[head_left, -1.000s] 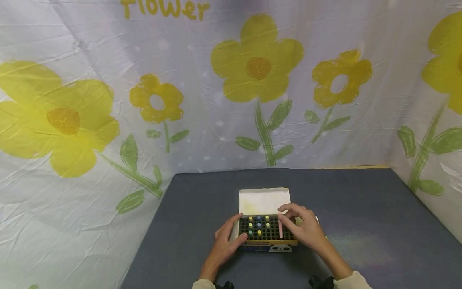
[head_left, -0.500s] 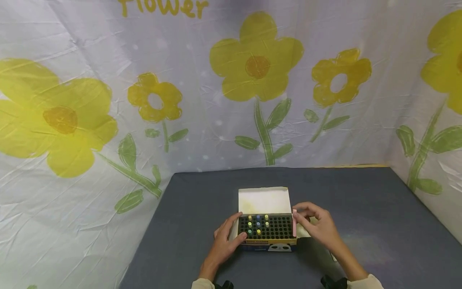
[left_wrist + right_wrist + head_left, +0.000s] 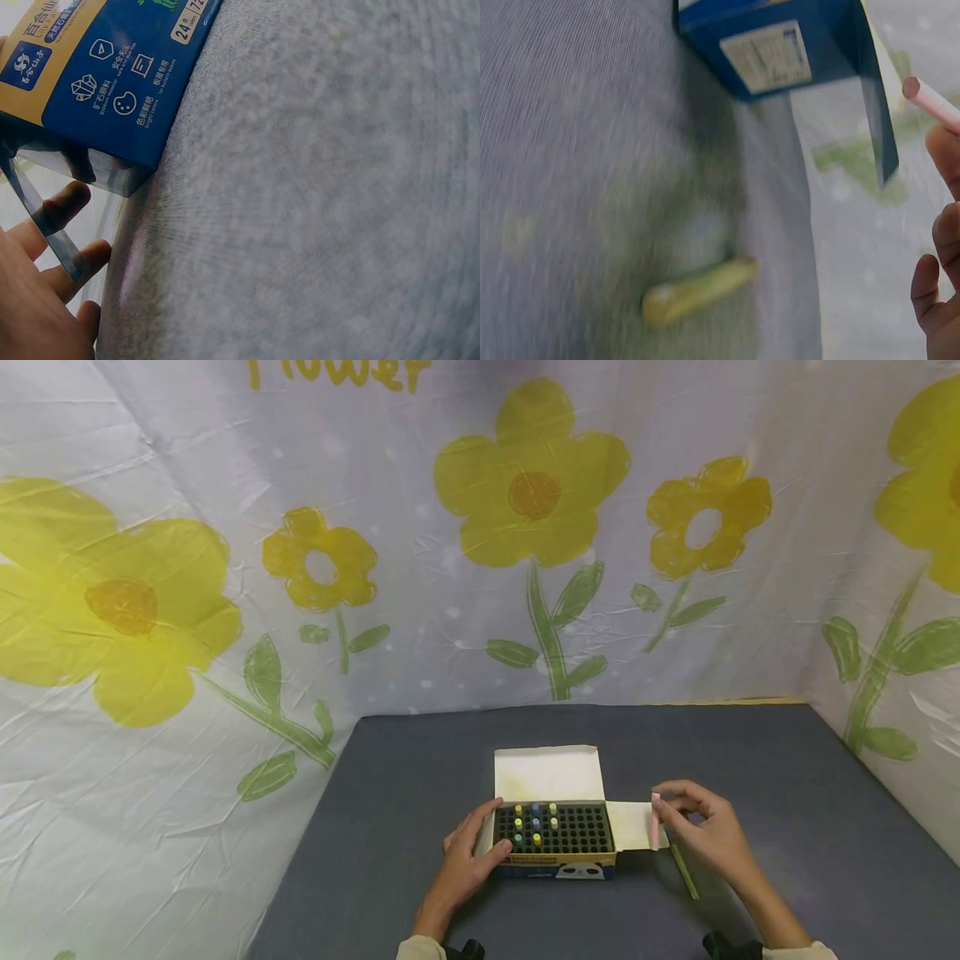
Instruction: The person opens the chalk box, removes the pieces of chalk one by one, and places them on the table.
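Observation:
An open chalk box [image 3: 525, 866] stands on the table, its dark holed insert holding several yellow, blue and green chalk sticks. My left hand [image 3: 468, 864] grips the box's left end, thumb at the front corner and a finger at the back. The box's blue and yellow printed side [image 3: 112, 82] fills the upper left of the left wrist view. Over the right side flap [image 3: 628, 825], my right hand [image 3: 708, 835] pinches a pink chalk stick [image 3: 655, 823] held upright. That stick's end [image 3: 911, 88] shows at the right wrist view's edge.
A yellow-green chalk stick [image 3: 684, 872] lies on the dark table [image 3: 795, 810], right of the box and near my right hand. Behind the box its white lid [image 3: 547, 774] stands raised. Flower-printed cloth [image 3: 420, 568] hangs behind the table and along its sides.
My right hand has moved right with the pink chalk, from above the insert to past the box's right edge. The side flap and yellow-green stick have come into view; my left hand stays put.

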`<state>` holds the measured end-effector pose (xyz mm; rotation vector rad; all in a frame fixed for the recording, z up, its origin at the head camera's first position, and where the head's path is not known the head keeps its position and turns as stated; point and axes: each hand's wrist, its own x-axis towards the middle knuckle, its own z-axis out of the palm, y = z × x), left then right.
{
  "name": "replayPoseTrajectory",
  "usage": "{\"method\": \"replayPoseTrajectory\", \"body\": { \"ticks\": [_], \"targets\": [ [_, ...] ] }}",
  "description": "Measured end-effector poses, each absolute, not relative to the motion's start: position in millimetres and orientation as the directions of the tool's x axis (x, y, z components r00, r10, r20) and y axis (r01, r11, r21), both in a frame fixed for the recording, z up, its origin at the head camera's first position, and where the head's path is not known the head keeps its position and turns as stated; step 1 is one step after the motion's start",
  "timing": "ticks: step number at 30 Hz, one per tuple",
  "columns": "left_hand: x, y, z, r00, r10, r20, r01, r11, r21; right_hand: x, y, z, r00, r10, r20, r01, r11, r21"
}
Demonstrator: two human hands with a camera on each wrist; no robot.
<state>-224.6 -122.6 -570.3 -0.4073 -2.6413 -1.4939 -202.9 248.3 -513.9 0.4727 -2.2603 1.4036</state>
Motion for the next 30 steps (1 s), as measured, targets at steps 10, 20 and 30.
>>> {"method": "replayPoseTrajectory", "body": {
  "ticks": [10,20,30],
  "targets": [
    [-224.6,-123.8,-569.9,-0.959,0.191,0.21,0.279,0.495,0.823,-189.7,279.3,-527.4,-0.929,-0.036,0.369,-0.33,0.534,-0.778],
    [-224.5,-123.8,-570.0,-0.955,0.193,0.227,0.294,0.492,0.819,-184.8,298.7,-543.5,-0.972,-0.07,0.223,-0.221,0.579,-0.784],
    [-225.0,-122.5,-571.8,-0.957,0.194,0.214,0.284,0.498,0.82,-186.9,301.1,-550.2,-0.99,-0.096,0.104,-0.141,0.657,-0.74]
  ]
}}
